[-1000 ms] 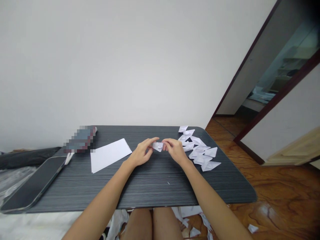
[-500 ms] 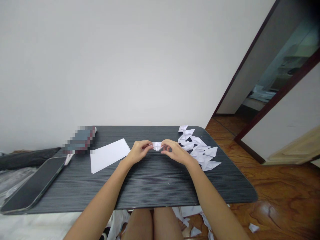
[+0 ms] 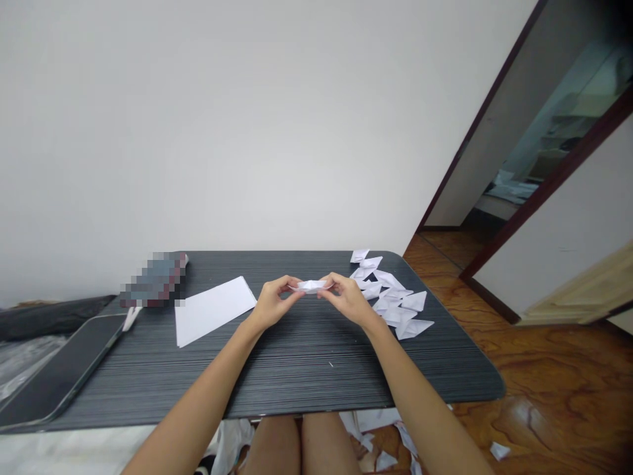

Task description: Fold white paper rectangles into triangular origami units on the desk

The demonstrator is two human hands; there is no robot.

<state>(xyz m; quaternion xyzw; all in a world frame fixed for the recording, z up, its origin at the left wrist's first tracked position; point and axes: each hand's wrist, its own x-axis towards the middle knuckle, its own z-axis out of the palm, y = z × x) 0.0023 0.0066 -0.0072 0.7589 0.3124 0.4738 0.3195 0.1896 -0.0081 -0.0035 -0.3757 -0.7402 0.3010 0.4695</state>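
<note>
A small folded white paper boat [image 3: 311,286] is held above the dark table between both hands. My left hand [image 3: 273,301] pinches its left end between thumb and fingers. At its right end, my right hand [image 3: 348,297] grips it the same way. Several more folded paper boats [image 3: 391,302] lie in a loose cluster just right of my right hand. To the left of my left hand rests a stack of flat white paper sheets [image 3: 215,310].
The dark striped table [image 3: 297,373] stands against a white wall. On its left are a phone [image 3: 62,369] and a pixelated object [image 3: 155,280]. Paper scraps [image 3: 386,460] lie on the wooden floor below, and another paper piece [image 3: 499,451] lies farther right.
The paper boat now looks flatter and wider between my fingers, its ends drawn out sideways. Both hands keep hold of it in nearly the same place.
</note>
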